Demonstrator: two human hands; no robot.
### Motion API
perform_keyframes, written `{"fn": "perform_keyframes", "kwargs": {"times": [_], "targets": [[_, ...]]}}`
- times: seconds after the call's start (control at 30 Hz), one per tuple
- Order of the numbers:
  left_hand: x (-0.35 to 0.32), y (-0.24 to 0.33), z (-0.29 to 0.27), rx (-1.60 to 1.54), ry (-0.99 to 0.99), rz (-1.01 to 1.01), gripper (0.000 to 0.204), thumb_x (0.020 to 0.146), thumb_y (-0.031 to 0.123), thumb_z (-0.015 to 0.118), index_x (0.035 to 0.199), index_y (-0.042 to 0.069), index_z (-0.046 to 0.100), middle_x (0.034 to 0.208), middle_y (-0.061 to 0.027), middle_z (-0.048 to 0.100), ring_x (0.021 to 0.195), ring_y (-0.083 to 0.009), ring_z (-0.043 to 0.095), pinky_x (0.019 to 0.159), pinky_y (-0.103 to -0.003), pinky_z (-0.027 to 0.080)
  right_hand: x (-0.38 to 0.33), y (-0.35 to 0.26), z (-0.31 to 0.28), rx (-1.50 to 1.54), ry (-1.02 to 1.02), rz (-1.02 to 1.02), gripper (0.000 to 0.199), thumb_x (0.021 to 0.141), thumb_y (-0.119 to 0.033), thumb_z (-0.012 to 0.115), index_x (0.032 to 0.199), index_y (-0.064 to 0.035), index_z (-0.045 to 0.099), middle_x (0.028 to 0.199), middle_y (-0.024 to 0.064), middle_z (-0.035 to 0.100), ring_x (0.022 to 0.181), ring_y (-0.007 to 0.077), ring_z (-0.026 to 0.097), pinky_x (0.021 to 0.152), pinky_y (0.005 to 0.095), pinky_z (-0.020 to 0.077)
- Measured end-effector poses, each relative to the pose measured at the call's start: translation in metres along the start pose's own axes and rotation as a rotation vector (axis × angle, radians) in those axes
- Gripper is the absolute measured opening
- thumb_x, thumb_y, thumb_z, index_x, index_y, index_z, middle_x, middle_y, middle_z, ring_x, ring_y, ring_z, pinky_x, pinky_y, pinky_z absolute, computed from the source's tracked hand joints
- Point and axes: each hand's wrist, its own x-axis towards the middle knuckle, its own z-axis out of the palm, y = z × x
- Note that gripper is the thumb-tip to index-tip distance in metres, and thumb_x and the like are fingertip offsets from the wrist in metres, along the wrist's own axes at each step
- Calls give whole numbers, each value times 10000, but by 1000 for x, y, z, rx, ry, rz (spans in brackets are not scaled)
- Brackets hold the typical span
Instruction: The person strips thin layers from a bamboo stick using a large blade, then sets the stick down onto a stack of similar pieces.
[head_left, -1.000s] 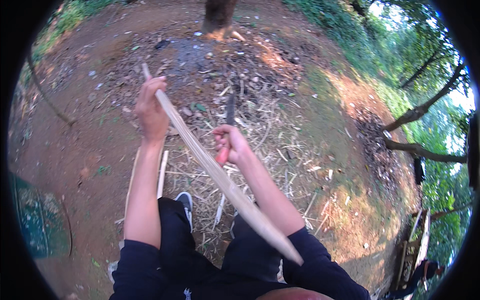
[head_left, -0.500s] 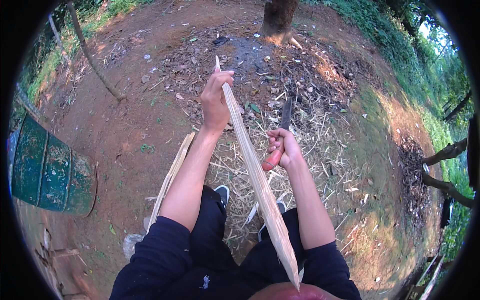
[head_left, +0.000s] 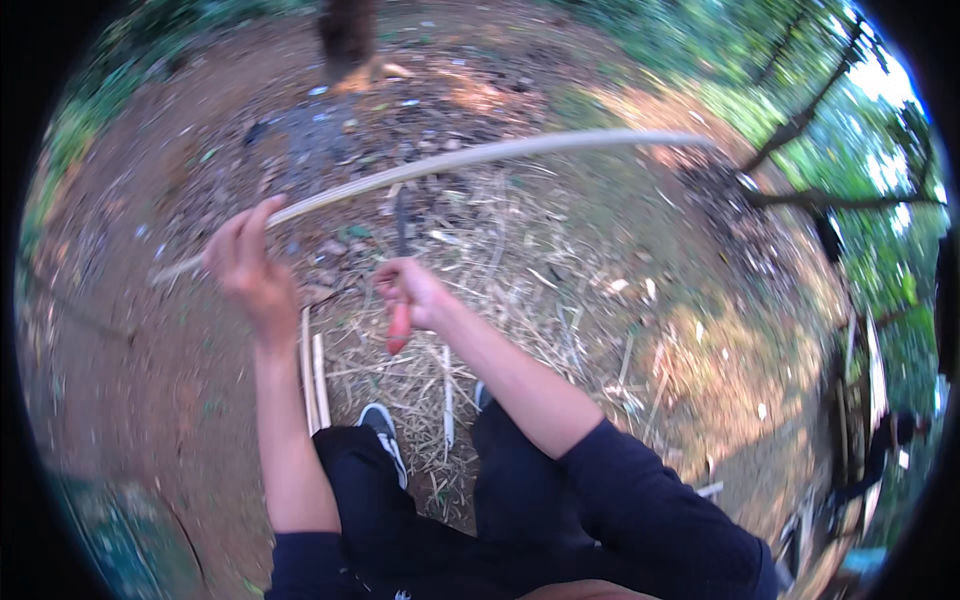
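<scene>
My left hand is closed around a long pale split-wood stake close to its left end. The stake stretches to the right across the far side of the work area, blurred by motion. Lower and to the right of that hand, my right hand grips a machete by its red handle. Its dark blade points away from me, below the stake and apart from it. Pale wood shavings cover the ground beneath both hands and around my shoes.
Two split wood strips lie beside my left forearm. A tree trunk stands at the far side, and bare branches reach in from the right. At the lower left is a green drum. Another person is at the right edge.
The stake has swung from pointing toward my body to lying crosswise, its near end now far right. My left hand stays on it. The view has turned right; the machete remains in my right hand.
</scene>
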Motion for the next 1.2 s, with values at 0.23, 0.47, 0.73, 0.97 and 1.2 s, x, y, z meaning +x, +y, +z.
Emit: {"fn": "perform_keyframes", "kwargs": {"times": [0.23, 0.47, 0.73, 0.97, 1.2], "targets": [[1, 90, -30, 15, -43, 205, 632, 671, -188, 498, 1188, 93, 729, 915, -41, 638, 855, -193, 606, 854, -368, 432, 15, 13, 12, 19, 108, -108, 122, 777, -37, 572, 703, -66, 479, 633, 26, 454, 510, 118, 412, 436, 302, 351], [-7, 91, -31, -100, -190, 197, 792, 641, -206, 452, 1326, 143, 643, 1016, -75, 628, 939, -252, 627, 854, -412, 463, 26, 30, 23, 53, 159, -215, 90, 788, -15, 549, 703, -9, 518, 583, 67, 463, 446, 164, 431, 401, 344, 369], [-12, 65, -27, -214, -399, -176, 569, 769, -158, 478, 1297, 11, 610, 1084, -164, 652, 978, -284, 660, 830, -394, 523, 19, 21, 10, 8, 225, -200, 95, 765, 9, 546, 674, 12, 520, 580, 102, 511, 446, 185, 493, 392, 350, 402], [24, -23, -37, 103, -25, -109, 250, 960, -27, 507, 1182, -33, 621, 1047, -171, 701, 934, -254, 692, 834, -382, 546, 34, 17, 1, -82, 190, -253, 134, 804, -126, 634, 832, -7, 582, 715, 117, 555, 627, 228, 541, 571, 473, 454], [49, -128, -200, -215, 639, -205, 100, 989, -11, 491, 934, -95, 491, 1008, -245, 661, 901, -360, 702, 858, -433, 603, 24, 2, -9, -176, 137, -135, 80, 849, -135, 597, 818, -65, 570, 687, 58, 526, 582, 160, 506, 489, 316, 435]]}}
